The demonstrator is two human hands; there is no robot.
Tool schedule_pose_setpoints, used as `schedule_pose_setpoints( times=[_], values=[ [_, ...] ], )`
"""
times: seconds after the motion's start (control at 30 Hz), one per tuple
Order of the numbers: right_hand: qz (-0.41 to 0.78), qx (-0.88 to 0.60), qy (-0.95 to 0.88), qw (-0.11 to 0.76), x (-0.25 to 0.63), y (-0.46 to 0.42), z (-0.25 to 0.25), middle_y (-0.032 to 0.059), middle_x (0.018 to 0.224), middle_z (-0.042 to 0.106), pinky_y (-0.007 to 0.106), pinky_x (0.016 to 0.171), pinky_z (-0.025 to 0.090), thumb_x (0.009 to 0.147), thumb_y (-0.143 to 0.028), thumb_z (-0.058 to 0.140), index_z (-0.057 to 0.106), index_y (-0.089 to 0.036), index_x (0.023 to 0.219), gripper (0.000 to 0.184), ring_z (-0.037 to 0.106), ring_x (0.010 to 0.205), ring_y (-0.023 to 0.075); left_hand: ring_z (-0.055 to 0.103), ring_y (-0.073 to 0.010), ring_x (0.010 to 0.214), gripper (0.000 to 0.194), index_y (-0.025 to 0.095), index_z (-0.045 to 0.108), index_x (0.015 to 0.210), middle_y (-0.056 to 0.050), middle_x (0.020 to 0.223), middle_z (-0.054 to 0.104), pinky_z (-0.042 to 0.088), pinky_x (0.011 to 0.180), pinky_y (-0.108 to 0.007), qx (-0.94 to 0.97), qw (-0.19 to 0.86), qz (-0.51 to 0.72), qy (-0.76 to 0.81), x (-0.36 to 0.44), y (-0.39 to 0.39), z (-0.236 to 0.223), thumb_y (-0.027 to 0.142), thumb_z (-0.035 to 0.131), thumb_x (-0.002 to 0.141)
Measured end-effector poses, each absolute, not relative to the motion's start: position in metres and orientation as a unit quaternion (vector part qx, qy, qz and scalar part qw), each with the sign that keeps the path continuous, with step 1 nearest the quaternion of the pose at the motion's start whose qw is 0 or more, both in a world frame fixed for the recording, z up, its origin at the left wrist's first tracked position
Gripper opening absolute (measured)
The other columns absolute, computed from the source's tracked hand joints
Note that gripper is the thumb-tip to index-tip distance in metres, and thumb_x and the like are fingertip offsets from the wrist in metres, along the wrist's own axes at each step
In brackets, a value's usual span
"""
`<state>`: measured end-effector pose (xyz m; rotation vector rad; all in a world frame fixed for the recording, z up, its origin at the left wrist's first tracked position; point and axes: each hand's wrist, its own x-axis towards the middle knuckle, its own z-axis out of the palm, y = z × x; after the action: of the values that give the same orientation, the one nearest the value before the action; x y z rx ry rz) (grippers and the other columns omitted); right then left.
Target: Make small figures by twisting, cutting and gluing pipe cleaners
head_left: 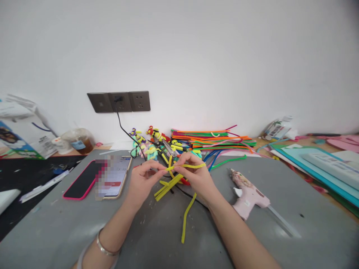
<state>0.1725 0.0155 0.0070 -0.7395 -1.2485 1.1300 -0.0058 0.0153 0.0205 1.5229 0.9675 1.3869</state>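
Note:
Between my two hands runs a yellow pipe cleaner (193, 165), held above the grey mat. My left hand (144, 181) pinches its left end between thumb and fingertips. Close beside it, my right hand (198, 177) is closed on the same strand, whose free end sticks out to the right. Below lie several cut yellow pipe cleaners (168, 188), partly hidden by my right hand. One loose yellow piece (185, 220) rests nearer me. Pliers (169, 148) lie just behind my hands, among small pipe-cleaner figures (154, 134).
Bundles of coloured pipe cleaners (218, 140) lie at the back. A pink glue gun (248, 194) sits on the right of the grey mat (157, 239). Two phones, one pink-edged (84, 179) and one lit (120, 177), lie left. A black cable (120, 125) hangs from the wall socket.

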Motion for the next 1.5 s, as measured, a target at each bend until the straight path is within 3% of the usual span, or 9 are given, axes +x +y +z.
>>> schedule_pose_setpoints(
  times=[0.13,0.23,0.33,0.47,0.67,0.83,1.0,1.27,1.5],
  values=[
    [0.472,-0.316,-0.544,0.617,0.17,0.015,0.007,-0.0012,0.076,0.064,0.027,0.065,0.049,0.077,-0.039,0.082,0.06,-0.023,0.078,0.027,0.061,0.07,0.015,0.06,-0.0155,0.068,0.012,0.021,0.076,0.069,-0.002,0.071,0.068,0.048,0.056,-0.023,0.582,0.433,0.579,0.374,-0.002,0.012,0.017,0.029,0.084,0.072],
    [0.42,-0.315,-0.564,0.638,0.165,0.011,0.008,-0.0013,0.076,0.062,0.027,0.065,0.05,0.081,-0.034,0.079,0.06,-0.023,0.079,0.022,0.061,0.07,0.015,0.056,-0.0111,0.061,0.019,0.02,0.077,0.076,-0.001,0.074,0.069,0.044,0.05,-0.019,0.513,0.512,0.578,0.376,0.004,0.01,0.012,0.036,0.086,0.069],
    [0.337,-0.313,-0.608,0.647,0.161,0.007,0.006,-0.0002,0.078,0.062,0.027,0.066,0.051,0.086,-0.025,0.073,0.061,-0.023,0.082,0.012,0.062,0.07,0.0152,0.053,-0.0071,0.054,0.03,0.019,0.078,0.077,0.0,0.068,0.069,0.042,0.049,-0.016,0.427,0.612,0.542,0.388,0.009,0.01,0.008,0.04,0.091,0.061],
    [0.29,-0.29,-0.641,0.649,0.16,0.005,0.003,0.0015,0.086,0.067,0.029,0.072,0.053,0.088,-0.017,0.07,0.064,-0.024,0.092,0.011,0.065,0.078,0.0169,0.062,-0.0095,0.063,0.039,0.016,0.079,0.071,-0.002,0.069,0.072,0.044,0.051,-0.015,0.342,0.677,0.529,0.38,0.011,0.012,0.008,0.041,0.097,0.048],
    [0.298,-0.273,-0.662,0.631,0.163,0.007,0.006,0.0038,0.088,0.069,0.032,0.077,0.052,0.088,-0.015,0.069,0.065,-0.023,0.085,0.01,0.066,0.085,0.0194,0.063,-0.0104,0.065,0.037,0.016,0.079,0.07,-0.002,0.067,0.073,0.046,0.053,-0.016,0.33,0.674,0.538,0.383,0.008,0.014,0.012,0.037,0.098,0.046],
    [0.272,-0.323,-0.663,0.618,0.163,0.008,0.006,0.0009,0.079,0.066,0.028,0.065,0.047,0.087,-0.013,0.068,0.065,-0.022,0.086,0.009,0.061,0.071,0.0162,0.059,-0.0093,0.058,0.041,0.015,0.077,0.069,-0.002,0.063,0.072,0.044,0.05,-0.016,0.371,0.64,0.532,0.413,0.008,0.013,0.018,0.041,0.097,0.044],
    [0.239,-0.333,-0.688,0.599,0.166,0.01,0.004,0.0011,0.079,0.068,0.026,0.064,0.045,0.088,-0.013,0.066,0.066,-0.021,0.085,0.009,0.061,0.07,0.0151,0.057,-0.0083,0.056,0.039,0.014,0.077,0.07,-0.002,0.061,0.071,0.042,0.049,-0.015,0.409,0.615,0.534,0.412,0.007,0.012,0.018,0.042,0.095,0.051],
    [0.188,-0.295,-0.7,0.623,0.164,0.01,0.004,0.0018,0.079,0.065,0.029,0.069,0.048,0.089,-0.009,0.066,0.062,-0.021,0.081,0.015,0.062,0.075,0.0167,0.052,-0.0044,0.051,0.043,0.013,0.075,0.071,0.0,0.066,0.066,0.034,0.042,-0.013,0.374,0.684,0.484,0.397,0.009,0.011,0.014,0.048,0.094,0.054],
    [0.141,-0.323,-0.744,0.568,0.168,0.01,0.0,0.0033,0.085,0.056,0.029,0.067,0.047,0.09,-0.012,0.064,0.066,-0.02,0.086,0.01,0.057,0.078,0.0173,0.043,-0.0028,0.051,0.041,0.012,0.073,0.066,0.001,0.062,0.061,0.029,0.04,-0.011,0.339,0.704,0.491,0.386,0.008,0.012,0.012,0.041,0.096,0.05]
  ],
)
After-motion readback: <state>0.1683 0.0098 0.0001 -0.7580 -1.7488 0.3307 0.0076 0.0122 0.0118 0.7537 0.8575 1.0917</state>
